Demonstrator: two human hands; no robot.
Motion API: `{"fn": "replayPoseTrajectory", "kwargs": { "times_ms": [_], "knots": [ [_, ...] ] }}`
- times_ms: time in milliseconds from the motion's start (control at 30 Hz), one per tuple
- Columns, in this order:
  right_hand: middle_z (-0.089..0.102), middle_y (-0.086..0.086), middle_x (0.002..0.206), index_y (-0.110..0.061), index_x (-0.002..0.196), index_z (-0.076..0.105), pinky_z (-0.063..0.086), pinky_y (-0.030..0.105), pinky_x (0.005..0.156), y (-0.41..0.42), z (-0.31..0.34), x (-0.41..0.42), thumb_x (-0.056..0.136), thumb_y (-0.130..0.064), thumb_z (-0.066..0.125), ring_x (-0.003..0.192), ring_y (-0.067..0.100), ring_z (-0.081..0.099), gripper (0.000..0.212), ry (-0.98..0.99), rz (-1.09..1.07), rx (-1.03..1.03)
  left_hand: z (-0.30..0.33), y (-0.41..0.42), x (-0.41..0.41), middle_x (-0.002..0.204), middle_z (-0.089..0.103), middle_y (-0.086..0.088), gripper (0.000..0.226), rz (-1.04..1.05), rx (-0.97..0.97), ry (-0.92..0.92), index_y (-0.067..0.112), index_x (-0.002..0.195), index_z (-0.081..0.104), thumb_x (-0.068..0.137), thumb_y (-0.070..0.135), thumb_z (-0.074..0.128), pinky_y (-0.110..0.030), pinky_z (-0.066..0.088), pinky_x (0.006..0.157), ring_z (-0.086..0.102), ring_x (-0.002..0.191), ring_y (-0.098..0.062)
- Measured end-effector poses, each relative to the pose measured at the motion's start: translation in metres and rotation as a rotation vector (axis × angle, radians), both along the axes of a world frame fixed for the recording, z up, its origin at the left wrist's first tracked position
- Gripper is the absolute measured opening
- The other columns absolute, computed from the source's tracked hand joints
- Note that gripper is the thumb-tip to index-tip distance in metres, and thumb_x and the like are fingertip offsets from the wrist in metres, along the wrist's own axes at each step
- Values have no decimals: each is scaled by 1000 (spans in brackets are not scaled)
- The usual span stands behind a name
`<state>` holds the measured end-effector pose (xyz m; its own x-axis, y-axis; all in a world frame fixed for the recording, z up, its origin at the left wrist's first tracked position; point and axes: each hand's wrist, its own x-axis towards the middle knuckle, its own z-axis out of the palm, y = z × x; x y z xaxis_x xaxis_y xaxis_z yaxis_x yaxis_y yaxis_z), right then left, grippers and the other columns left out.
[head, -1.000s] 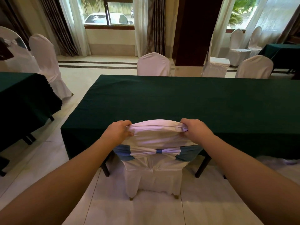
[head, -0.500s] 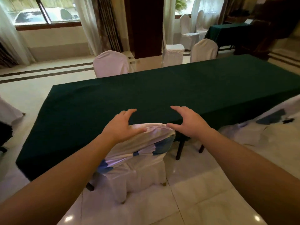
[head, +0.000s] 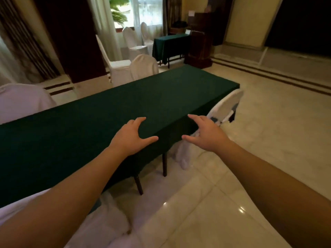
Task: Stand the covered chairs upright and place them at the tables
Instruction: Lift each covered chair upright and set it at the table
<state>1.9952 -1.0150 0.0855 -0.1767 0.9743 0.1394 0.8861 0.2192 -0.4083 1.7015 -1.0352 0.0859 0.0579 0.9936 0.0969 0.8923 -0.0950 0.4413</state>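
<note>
Covered chairs stand or lie on both long sides of the table (head: 111,111), which serves as the landmark here. At the table's near left end, a white chair (head: 107,219) sits low in view, mostly hidden by the left forearm; whether it is fully tucked in cannot be told. On the far side of the table, a chair back (head: 23,99) shows at the left and another chair (head: 145,67) further along.

The left hand (head: 131,138) hovers over the table's near edge, fingers spread apart, gripping nothing. The right hand (head: 206,135) hovers just off that edge, likewise spread and empty. Past the right hand, against the table's near right end, a tipped chair (head: 223,108) leans with its cover bunched toward the floor (head: 268,140) and a blue sash partly showing. It appears not to be upright.

Judged step: reach for the tipped chair and stand it up.

Recommended procedure:
1. Approach along the table's near side until the chair back is within reach of both hands.
2. Grip the frame through the cover at both top corners, not the loose fabric alone; the cloth is likely to slip.
3. Pivot the chair on its legs until all feet rest flat.
4. Keep the table's cloth clear of the chair legs.
5. Slide the chair square to the table's edge.
</note>
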Motion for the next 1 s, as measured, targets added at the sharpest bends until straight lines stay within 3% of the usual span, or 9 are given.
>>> {"fn": "replayPoseTrajectory", "kwargs": {
  "times_ms": [267,467,767,1000],
  "knots": [
    [49,-1,146,-44,146,29,53,46,90,85,19,198,71,-72,71,124,26,53,90,-68,-160,71,9,126,201,138,49,2,93,-174,57,-53,43,141,31,64,87,59,-39,48,89,51,121,-20],
    [48,-5,148,-45,145,30,53,45,90,184,-1,281,69,-74,73,123,23,54,92,-133,-214,80,-16,228,295,134,52,3,92,-220,94,-87,43,140,33,63,88,56,-38,48,83,53,116,-19],
    [38,-4,156,-44,149,31,48,52,102,396,-16,362,74,-68,74,138,25,39,89,-222,-90,10,-65,420,385,139,48,6,96,-132,-15,-128,45,140,32,60,90,57,-41,51,87,51,119,-18],
    [33,-5,158,-44,149,30,44,47,103,528,-25,397,76,-73,67,142,23,33,87,-208,115,-93,-70,509,430,136,49,7,96,-20,-75,-111,43,140,34,61,95,47,-37,51,85,51,117,-15]
  ]
}}
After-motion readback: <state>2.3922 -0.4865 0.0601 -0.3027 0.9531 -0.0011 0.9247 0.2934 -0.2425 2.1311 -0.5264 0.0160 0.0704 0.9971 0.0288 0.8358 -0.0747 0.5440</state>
